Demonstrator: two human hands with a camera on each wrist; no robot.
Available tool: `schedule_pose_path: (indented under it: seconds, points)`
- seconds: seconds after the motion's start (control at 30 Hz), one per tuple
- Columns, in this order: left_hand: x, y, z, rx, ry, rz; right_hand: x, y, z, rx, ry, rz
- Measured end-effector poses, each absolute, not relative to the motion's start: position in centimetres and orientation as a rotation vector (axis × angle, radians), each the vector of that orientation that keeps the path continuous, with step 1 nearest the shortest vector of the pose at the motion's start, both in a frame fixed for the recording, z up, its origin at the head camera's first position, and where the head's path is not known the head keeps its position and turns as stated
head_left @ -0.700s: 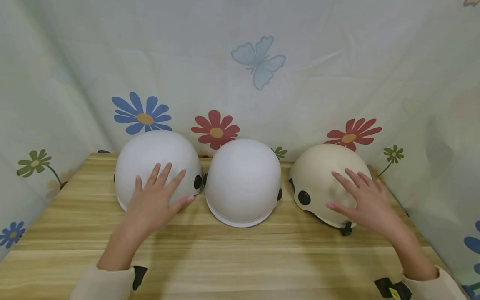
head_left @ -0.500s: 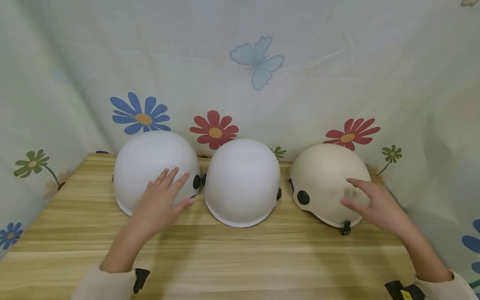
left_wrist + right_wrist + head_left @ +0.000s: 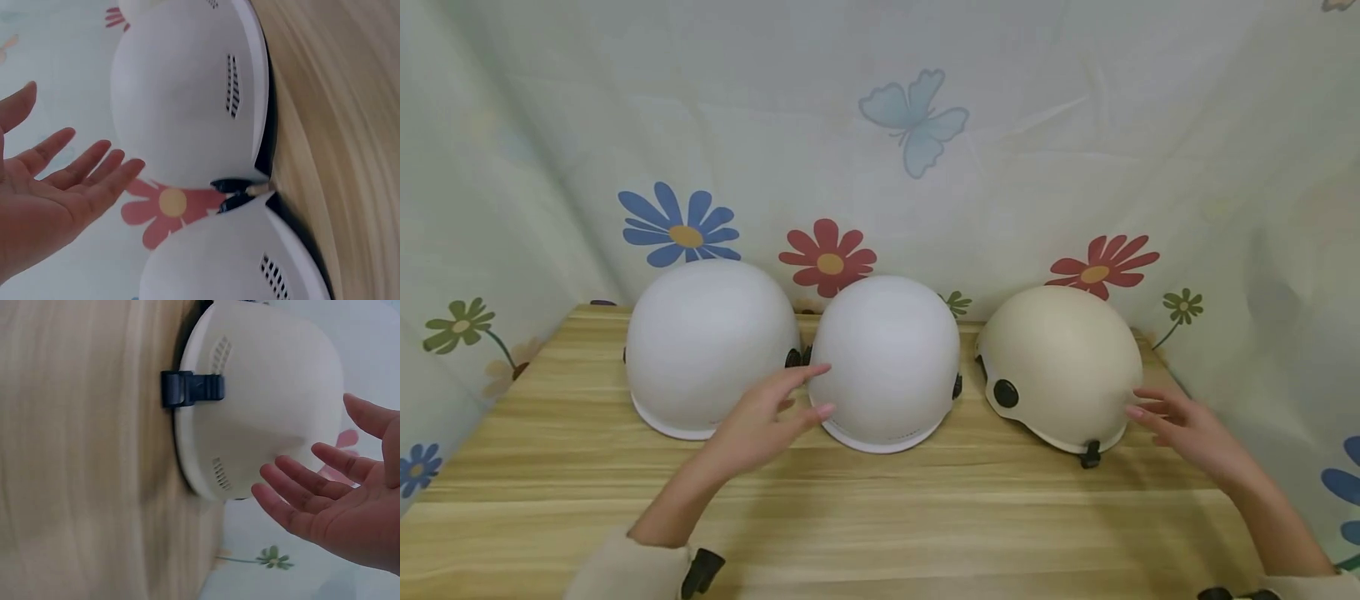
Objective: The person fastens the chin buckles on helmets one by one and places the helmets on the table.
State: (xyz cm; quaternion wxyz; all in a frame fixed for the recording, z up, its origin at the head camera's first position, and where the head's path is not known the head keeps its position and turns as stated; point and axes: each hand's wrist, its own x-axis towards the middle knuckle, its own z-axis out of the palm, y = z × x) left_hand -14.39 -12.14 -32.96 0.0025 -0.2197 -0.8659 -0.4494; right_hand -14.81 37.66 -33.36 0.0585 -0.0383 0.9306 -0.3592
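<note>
Three helmets stand in a row along the back of the table: a white helmet (image 3: 707,342) on the left, another white helmet (image 3: 887,358) in the middle, and a cream helmet (image 3: 1060,358) on the right. My left hand (image 3: 763,425) hovers in front of the gap between the two white ones, fingers extended and holding nothing. Its wrist view shows the palm apart from both white helmets. Beside the cream helmet's right side is my right hand (image 3: 1187,429), fingers loosely spread. A black buckle clip (image 3: 190,389) sits on the cream helmet's rim.
The wood-grain table (image 3: 925,525) extends in front of the helmets. A pale cloth (image 3: 1037,100) printed with flowers and a butterfly hangs behind and at both sides. The two white helmets stand close together; a narrow gap separates the middle one from the cream one.
My left hand has shifted right, from in front of the left white helmet toward the middle one, and turned sideways. My right hand has moved right and down, off the cream helmet's front.
</note>
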Motion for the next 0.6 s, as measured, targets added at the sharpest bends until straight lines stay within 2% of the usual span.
schedule_pose_path:
  seconds: [0.33,0.6]
  points:
    - [-14.5,-9.3,-33.1,-0.847,-2.637,-1.734,-15.3,40.7,-36.7,0.037,2.456,-1.611]
    - [-15.0,-7.3,-34.1,-0.939,-2.608,-1.876,-15.7,42.0,-39.0,0.061,2.150,-1.898]
